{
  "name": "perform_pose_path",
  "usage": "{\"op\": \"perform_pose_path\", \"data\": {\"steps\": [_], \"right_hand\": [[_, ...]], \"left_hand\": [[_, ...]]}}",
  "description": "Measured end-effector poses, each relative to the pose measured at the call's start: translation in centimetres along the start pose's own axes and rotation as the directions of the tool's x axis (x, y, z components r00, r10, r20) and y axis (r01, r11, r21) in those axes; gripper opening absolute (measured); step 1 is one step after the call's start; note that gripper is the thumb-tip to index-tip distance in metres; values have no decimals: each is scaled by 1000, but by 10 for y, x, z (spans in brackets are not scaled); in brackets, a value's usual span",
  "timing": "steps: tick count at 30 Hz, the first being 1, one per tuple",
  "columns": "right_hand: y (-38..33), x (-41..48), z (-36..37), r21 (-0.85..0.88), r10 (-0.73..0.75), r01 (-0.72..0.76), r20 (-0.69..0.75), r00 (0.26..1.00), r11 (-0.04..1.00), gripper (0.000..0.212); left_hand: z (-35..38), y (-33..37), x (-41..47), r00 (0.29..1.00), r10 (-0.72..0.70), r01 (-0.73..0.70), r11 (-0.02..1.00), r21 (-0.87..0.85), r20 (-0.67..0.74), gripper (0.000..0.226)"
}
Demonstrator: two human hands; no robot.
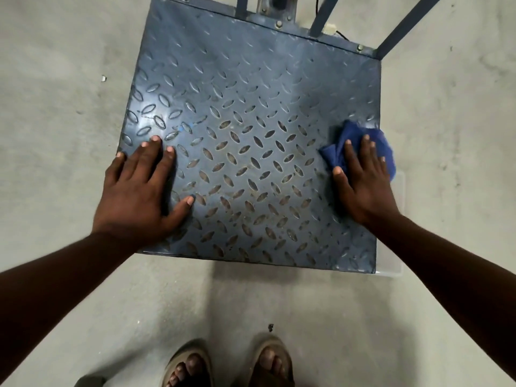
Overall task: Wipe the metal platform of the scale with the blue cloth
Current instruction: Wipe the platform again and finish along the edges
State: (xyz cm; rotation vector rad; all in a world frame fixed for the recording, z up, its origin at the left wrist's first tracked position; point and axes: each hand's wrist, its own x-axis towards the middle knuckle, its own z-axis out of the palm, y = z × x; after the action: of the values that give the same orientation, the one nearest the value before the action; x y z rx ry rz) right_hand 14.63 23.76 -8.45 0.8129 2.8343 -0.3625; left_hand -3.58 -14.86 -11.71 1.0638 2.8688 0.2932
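The scale's metal platform is a blue-grey checker plate lying on the floor, with dusty brown marks in its tread toward the near side. A crumpled blue cloth lies at the platform's right edge. My right hand presses flat on the cloth with straight fingers spread. My left hand rests flat on the platform's left edge, fingers spread, holding nothing.
Blue metal uprights and a bolted bracket rise at the platform's far edge. Grey concrete floor surrounds the scale. My sandalled feet stand just in front of the near edge. A clear plastic piece shows beside the right edge.
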Motion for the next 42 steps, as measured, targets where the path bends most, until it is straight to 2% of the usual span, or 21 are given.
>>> {"op": "perform_pose_path", "data": {"steps": [5, 8, 10, 11, 13, 15, 16, 17, 19, 20, 21, 23, 24, 26, 28, 30, 32, 35, 37, 39, 42], "right_hand": [[-96, 40, 11, 46, -323, 322, 28, 946, 946, 64], [-166, 42, 33, 36, -678, 677, 63, 732, 735, 52], [-191, 59, 35, 33, -785, 785, 61, 617, 619, 50], [-195, 72, 33, 50, -750, 749, 11, 661, 661, 52], [-195, 105, 24, 183, -452, 482, -181, 873, 857, 52], [-204, 122, 22, 296, -106, 208, -327, 939, 932, 41], [-219, 122, 27, 259, -96, 187, -326, 940, 947, 35], [-239, 118, 32, 203, -213, 276, -284, 935, 939, 31], [-275, 108, 45, 183, -586, 606, -156, 795, 774, 31], [-289, 110, 45, 180, -680, 688, -115, 724, 703, 34], [-298, 117, 40, 151, -682, 685, -78, 727, 713, 36], [-309, 136, 36, 83, -505, 510, -74, 860, 856, 39], [-312, 141, 38, 84, -471, 475, -67, 880, 876, 40], [-327, 125, 44, 58, -664, 661, 40, 747, 748, 38], [-340, 94, 52, 148, -859, 852, 198, 472, 502, 33], [-342, 91, 52, 203, -899, 889, 251, 358, 410, 28], [-339, 119, 48, 121, -866, 867, 211, 453, 483, 31], [-328, 167, 35, -12, -613, 615, 72, 787, 789, 42], [-333, 164, 32, -22, -529, 531, 68, 846, 847, 45], [-346, 132, 31, 3, -634, 647, 207, 745, 762, 40], [-361, 68, 37, 243, -764, 757, 442, 470, 607, 23]], "left_hand": [[0, 0, 1, 1000, 2, -2, 1000, -5, -18, 97], [1, -1, -1, 999, 1, -1, 1000, 3, -32, 96], [2, -2, 0, 1000, 6, -6, 1000, 6, -31, 96], [2, -2, 1, 1000, 10, -10, 1000, 2, -19, 96], [1, -1, 1, 1000, 1, -1, 1000, 4, -13, 97], [1, -2, 0, 1000, 2, -2, 1000, 18, -4, 97], [0, -3, 0, 1000, 4, -4, 1000, 17, 0, 97], [1, -3, -1, 1000, 9, -9, 1000, 9, -2, 96], [2, -2, 0, 999, 33, -33, 999, -11, -16, 92], [2, -2, 0, 999, 49, -49, 999, -23, -15, 89], [2, -2, 1, 998, 64, -64, 997, -37, -4, 87], [2, -3, 0, 996, 86, -85, 995, -51, 15, 81], [2, -5, -1, 995, 96, -96, 994, -50, 14, 78], [3, -6, -1, 989, 148, -147, 987, -67, 11, 66], [6, -8, -1, 981, 193, -193, 975, -107, -11, 50], [9, -11, -2, 977, 215, -215, 968, -133, -11, 47], [7, -10, -3, 971, 240, -237, 966, -108, 18, 55], [3, -10, -2, 971, 238, -233, 967, -106, 38, 60], [2, -11, -2, 974, 221, -215, 971, -103, 51, 61], [2, -10, -2, 975, 217, -211, 972, -107, 46, 59], [0, -6, -6, 979, 197, -203, 973, -111, -60, 41]]}}
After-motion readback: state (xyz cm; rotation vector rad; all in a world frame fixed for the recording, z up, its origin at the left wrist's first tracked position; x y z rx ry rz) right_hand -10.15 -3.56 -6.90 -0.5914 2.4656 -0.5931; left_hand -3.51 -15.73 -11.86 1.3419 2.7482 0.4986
